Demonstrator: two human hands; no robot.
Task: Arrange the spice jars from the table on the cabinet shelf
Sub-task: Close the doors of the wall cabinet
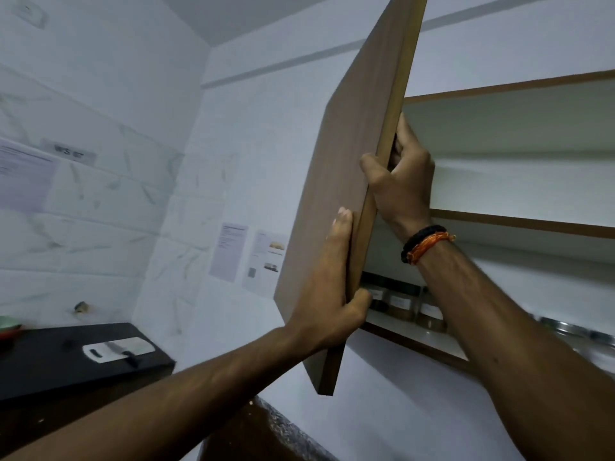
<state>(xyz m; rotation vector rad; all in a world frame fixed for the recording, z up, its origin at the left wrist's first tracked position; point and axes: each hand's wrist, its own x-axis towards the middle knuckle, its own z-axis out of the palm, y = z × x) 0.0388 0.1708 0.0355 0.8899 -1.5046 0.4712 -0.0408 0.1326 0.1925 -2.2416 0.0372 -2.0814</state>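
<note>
Already, some small glass spice jars with white labels [401, 302] stand in a row on the bottom white cabinet shelf [429, 341], close beside each other. At least three show; more may hide behind the door and the arm. The shelf above them looks bare in the part that shows.

Both hands hold the brown wooden cabinet door [346, 181], which stands partly open. The left hand [329, 287] wraps the door's edge low down, fingers on the front and thumb behind. The right hand [401, 181], with a black and orange thread band on its wrist [424, 243], pinches the same edge higher up. Neither grip holds a jar.

No jar shows on the black table [60, 357] to the left, only a white cutting board [114, 349] with a knife [124, 352]. So I think the jars are nearly all up, maybe all. I cannot tell whether the door is about to shut or open wider.
</note>
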